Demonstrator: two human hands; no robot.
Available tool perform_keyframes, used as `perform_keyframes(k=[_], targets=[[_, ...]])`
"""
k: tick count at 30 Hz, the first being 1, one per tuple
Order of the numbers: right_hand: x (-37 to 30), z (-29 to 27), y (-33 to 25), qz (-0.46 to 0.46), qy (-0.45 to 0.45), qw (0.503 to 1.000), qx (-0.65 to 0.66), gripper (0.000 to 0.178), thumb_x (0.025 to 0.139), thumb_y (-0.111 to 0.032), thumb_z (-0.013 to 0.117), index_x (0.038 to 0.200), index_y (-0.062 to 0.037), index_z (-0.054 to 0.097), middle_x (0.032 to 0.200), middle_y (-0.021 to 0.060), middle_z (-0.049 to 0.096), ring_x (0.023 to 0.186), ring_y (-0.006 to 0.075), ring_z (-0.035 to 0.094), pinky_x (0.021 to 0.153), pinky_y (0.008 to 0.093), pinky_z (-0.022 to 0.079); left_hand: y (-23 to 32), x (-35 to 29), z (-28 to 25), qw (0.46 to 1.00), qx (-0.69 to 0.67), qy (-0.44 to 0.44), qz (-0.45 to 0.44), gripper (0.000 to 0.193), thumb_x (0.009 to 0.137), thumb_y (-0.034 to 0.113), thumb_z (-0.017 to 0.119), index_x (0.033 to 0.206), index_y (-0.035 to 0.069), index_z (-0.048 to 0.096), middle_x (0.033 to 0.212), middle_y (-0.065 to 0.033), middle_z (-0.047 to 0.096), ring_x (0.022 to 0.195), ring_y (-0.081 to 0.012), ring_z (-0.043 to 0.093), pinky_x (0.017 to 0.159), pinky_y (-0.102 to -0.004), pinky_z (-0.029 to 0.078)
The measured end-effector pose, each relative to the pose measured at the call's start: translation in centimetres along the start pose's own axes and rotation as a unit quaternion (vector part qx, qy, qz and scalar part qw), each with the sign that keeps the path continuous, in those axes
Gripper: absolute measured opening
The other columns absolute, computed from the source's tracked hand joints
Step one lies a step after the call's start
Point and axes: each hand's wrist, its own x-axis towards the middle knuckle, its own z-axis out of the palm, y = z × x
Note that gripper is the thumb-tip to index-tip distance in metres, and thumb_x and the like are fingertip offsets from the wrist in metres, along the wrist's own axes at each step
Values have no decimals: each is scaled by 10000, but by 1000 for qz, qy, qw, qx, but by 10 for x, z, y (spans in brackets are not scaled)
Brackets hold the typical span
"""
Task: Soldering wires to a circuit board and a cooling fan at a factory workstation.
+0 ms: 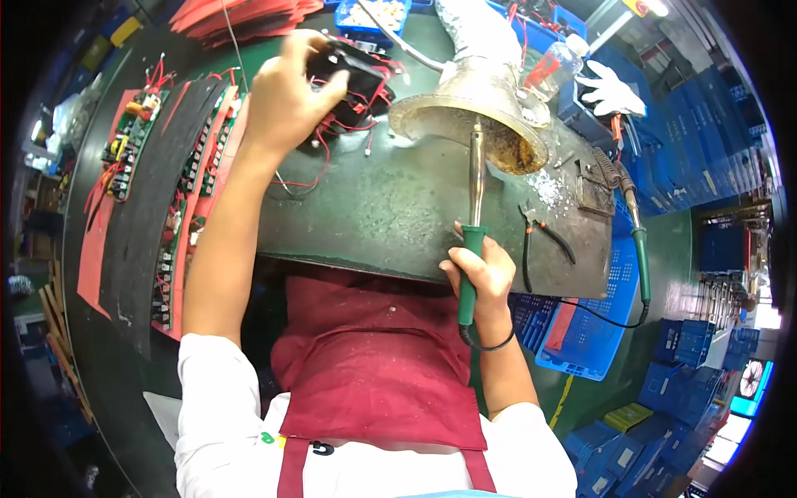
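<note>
My right hand (490, 272) is wrapped round the green handle of a soldering iron (476, 187). The iron points away from me, its tip in front of the wide mouth of a stained metal fume funnel (452, 106). At the far left of the bench, my left hand (286, 100) is closed on a black box-like part (359, 76), thumb on the near side. Other dark parts with thin red wires (353, 112) lie under and beside it. How the fingertips sit on the part is partly hidden.
Circuit boards (133, 145) lie on red and black strips to the left. Cutting pliers (531, 236), white crumbs (548, 189) and a second green-handled iron (639, 241) are on the right. A blue basket (598, 332) hangs beyond the bench edge. A clear bottle (560, 62) stands behind.
</note>
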Motion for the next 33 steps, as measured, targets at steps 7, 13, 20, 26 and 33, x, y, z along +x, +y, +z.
perform_keyframes(k=[7, 13, 20, 26, 33], targets=[[-8, -1, 0, 24, 49, 998, 13, 479, 730, -99, 970, 1131, -133, 710, 1103, 209, 791, 766, 300, 739, 657, 375, 589, 25, 21, -81, 905, -235, 354, -32, 499, 946, 81, 842, 1348, -20, 564, 1173, -115, 720, 1020, -153, 719, 874, -283, 599], [-10, -4, 7, 25, 71, 997, 13, 384, 857, -182, 929, 1150, -139, 685, 1150, 227, 796, 861, 330, 775, 721, 385, 611, 59, -8, -151, 919, -357, 82, -148, 427, 1028, 203, 727, 1362, -62, 716, 1346, -199, 732, 1209, -229, 720, 1046, -362, 570], [-9, -3, 6, 35, 56, 998, -1, 394, 848, -166, 931, 1153, -143, 682, 1158, 219, 799, 883, 343, 781, 741, 395, 622, 104, -72, -37, 878, -220, -414, 95, 557, 898, 214, 827, 1415, 59, 689, 1066, -135, 734, 925, -350, 720, 819, -437, 577], [-1, 3, 4, 33, 34, 999, -10, 301, 943, -142, 868, 1142, -100, 646, 1177, 268, 785, 904, 345, 776, 790, 384, 624, 85, -91, 41, 930, -67, -341, 122, 531, 883, 234, 839, 1369, 84, 688, 1112, -120, 752, 1015, -342, 726, 890, -452, 583], [2, 4, 1, 35, 33, 999, 10, 321, 940, -145, 871, 1150, -98, 632, 1176, 280, 780, 954, 368, 790, 806, 389, 631, 50, -140, 5, 973, -116, -193, -46, 617, 830, 97, 910, 1414, 70, 712, 1233, -136, 777, 1137, -310, 736, 982, -417, 572]])
